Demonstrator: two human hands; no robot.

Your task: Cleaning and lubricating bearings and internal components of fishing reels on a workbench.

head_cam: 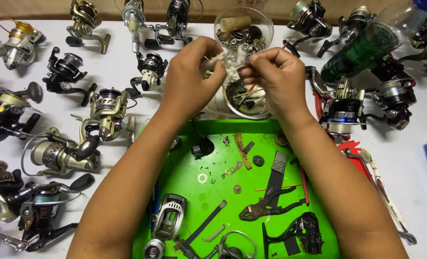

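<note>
We hold a crumpled white rag [219, 64] between both hands, above the clear tubs at twelve o'clock from the green tray [184, 158]. Our left hand [192, 76] bunches its nine o'clock end; our right hand [277, 79] pinches a small part, hidden by fingertips, against its three o'clock edge.

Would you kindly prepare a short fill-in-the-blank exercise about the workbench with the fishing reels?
1. Both hands, the left hand and the right hand, pinch a crumpled whitish ____ between them.
2. The loose small parts and the pliers lie on a bright ____ tray.
3. The white table around the tray is crowded with spinning fishing ____.
4. Above the hands stands a clear round ____ holding small metal parts.

Missing words: cloth; green; reels; container
</note>
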